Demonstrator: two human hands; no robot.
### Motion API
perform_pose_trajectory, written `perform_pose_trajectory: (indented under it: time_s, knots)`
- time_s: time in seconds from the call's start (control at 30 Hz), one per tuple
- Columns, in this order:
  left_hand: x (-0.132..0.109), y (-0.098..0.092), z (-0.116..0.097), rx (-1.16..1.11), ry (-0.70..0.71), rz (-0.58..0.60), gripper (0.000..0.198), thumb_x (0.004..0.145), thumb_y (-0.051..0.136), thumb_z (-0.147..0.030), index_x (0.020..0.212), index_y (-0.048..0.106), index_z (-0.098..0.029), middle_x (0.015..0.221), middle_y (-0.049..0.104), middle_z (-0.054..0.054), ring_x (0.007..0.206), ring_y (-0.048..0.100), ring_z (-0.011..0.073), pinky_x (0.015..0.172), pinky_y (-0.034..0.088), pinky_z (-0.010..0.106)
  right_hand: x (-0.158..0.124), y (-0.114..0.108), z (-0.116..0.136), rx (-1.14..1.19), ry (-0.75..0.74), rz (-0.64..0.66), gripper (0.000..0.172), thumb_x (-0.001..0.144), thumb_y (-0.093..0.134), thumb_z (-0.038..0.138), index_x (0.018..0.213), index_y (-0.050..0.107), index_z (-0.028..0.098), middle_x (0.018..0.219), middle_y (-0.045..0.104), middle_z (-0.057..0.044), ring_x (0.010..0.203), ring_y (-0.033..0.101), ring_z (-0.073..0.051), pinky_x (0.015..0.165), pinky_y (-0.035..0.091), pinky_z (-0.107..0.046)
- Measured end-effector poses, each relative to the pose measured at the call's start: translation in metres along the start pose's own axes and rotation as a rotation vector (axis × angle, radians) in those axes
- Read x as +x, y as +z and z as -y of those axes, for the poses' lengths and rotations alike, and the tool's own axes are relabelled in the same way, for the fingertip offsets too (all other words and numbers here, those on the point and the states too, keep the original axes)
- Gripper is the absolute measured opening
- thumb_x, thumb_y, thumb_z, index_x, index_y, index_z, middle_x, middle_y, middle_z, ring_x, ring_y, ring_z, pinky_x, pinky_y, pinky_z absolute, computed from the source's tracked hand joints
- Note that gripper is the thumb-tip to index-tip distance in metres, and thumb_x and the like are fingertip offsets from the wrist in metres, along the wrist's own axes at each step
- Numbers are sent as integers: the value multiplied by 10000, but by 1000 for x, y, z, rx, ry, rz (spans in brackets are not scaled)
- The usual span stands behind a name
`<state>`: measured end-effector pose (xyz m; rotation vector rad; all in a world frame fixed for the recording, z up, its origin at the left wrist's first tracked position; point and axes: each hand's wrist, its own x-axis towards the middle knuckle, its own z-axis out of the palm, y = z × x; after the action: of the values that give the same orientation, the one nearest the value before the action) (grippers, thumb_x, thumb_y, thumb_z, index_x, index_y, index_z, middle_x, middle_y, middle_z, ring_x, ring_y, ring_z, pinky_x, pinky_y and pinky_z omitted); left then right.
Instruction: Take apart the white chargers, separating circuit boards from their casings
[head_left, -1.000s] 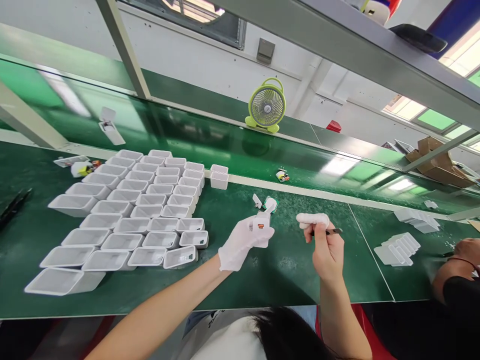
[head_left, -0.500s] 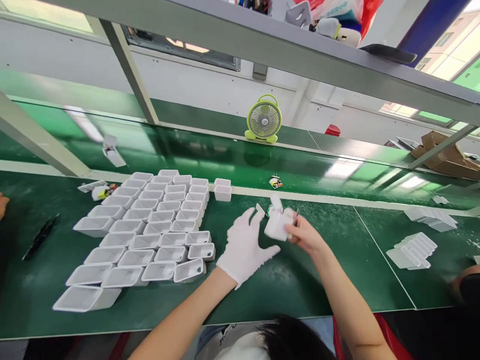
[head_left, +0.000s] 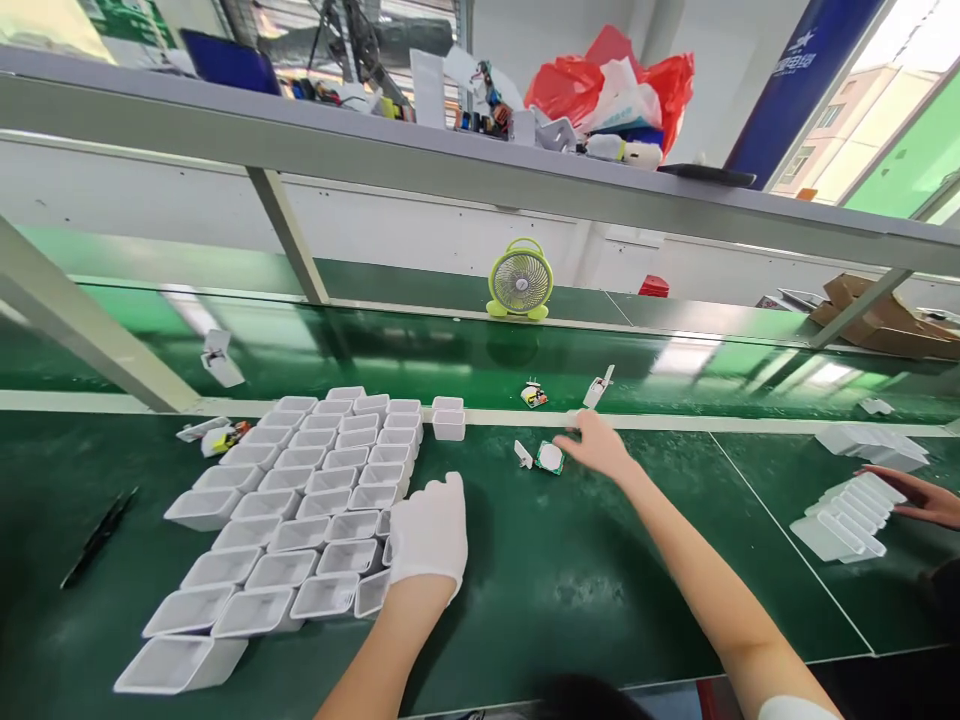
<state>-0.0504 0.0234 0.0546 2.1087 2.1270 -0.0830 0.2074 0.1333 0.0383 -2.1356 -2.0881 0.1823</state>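
My left hand (head_left: 429,535), in a white glove, lies over the near right corner of a block of several open white plastic housings (head_left: 315,500); its fingers rest flat on them. My bare right hand (head_left: 600,445) reaches far across the green mat to the belt's edge, fingers stretched out, nothing visible in it. Just left of its fingertips lie a small green board with a round white part (head_left: 550,457) and a little white clip (head_left: 523,454). A white assembled piece (head_left: 598,388) and a small coloured component (head_left: 533,394) sit on the glossy conveyor belt beyond.
Two stacked housings (head_left: 448,417) stand by the block. Black tweezers (head_left: 97,537) lie at far left. A green desk fan (head_left: 520,280) stands behind the belt. At right, another person's hand (head_left: 911,495) touches stacked white trays (head_left: 836,520). A shelf overhangs.
My right hand let go of the white piece and stretched out to the belt. My left hand left the piece and moved left and nearer, onto the housings. The view tilted up.
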Motion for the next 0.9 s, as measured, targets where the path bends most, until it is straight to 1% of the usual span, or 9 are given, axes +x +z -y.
perform_pose_trajectory:
  time_s: [0.07, 0.17, 0.37, 0.47, 0.53, 0.6, 0.73, 0.83, 0.9]
  knots:
    - [1, 1, -3, -1, 3, -5, 309, 901, 474, -46, 1146, 639, -138, 1011, 718, 167, 943, 731, 317, 747, 475, 353, -12, 13, 16, -29, -126, 129, 324, 970, 676, 385, 1214, 653, 173, 1259, 666, -89, 1072, 674, -231, 922, 587, -451]
    - [1, -2, 2, -12, -24, -31, 258, 940, 492, -156, 1144, 648, -144, 1082, 697, 180, 1006, 698, 342, 764, 479, 375, -18, 23, 35, -75, -168, 212, 345, 965, 682, 382, 1235, 639, 170, 1278, 652, -96, 1064, 673, -234, 910, 589, -452]
    - [-12, -23, 46, -119, -207, -62, 409, 1039, 289, -255, 1039, 697, -227, 961, 739, 84, 863, 706, 243, 679, 450, 316, -21, 4, 37, 12, -185, 154, 279, 899, 719, 332, 1097, 651, 148, 1178, 680, -120, 1006, 674, -257, 862, 560, -416]
    - [-19, -22, 54, -105, -274, -114, 441, 1032, 344, -401, 944, 730, -207, 1000, 730, 120, 938, 687, 294, 735, 460, 364, -38, -10, 23, 165, -202, 102, 259, 858, 697, 373, 1024, 643, 182, 1061, 719, -105, 944, 689, -270, 803, 544, -377]
    - [-18, -13, 50, -73, -259, -121, 448, 986, 436, -498, 894, 751, -193, 1031, 716, 151, 1004, 661, 342, 790, 464, 414, -51, -14, 13, 283, -208, 86, 294, 840, 684, 415, 1054, 645, 217, 1042, 736, -67, 943, 700, -258, 799, 551, -361]
    - [-11, -2, 42, -49, -244, -105, 428, 950, 499, -490, 864, 765, -166, 1039, 698, 186, 1022, 639, 376, 812, 457, 453, -64, -13, 6, 391, -211, 69, 352, 815, 688, 438, 1103, 653, 239, 1076, 746, -50, 977, 707, -255, 837, 561, -369]
    - [2, 13, 28, -46, -196, -113, 282, 899, 540, -249, 864, 772, -94, 1027, 663, 236, 1042, 606, 414, 811, 442, 482, -81, -7, -3, 570, -190, 19, 438, 765, 717, 446, 1147, 671, 236, 1126, 757, -67, 1033, 711, -276, 912, 557, -420]
    - [2, 15, 9, -96, -46, -138, 247, 874, 530, -136, 842, 771, -93, 1059, 659, 220, 1085, 590, 402, 847, 436, 498, -87, -7, -9, 696, -148, -23, 448, 739, 745, 445, 1130, 697, 231, 1133, 758, -82, 1017, 704, -278, 838, 568, -397]
    - [-4, 18, -11, -156, 94, -149, 265, 900, 511, -126, 845, 770, -119, 1102, 664, 190, 1129, 582, 374, 903, 429, 506, -89, -8, -16, 772, -110, -49, 432, 744, 757, 462, 1098, 714, 218, 1031, 762, -78, 865, 695, -247, 710, 558, -355]
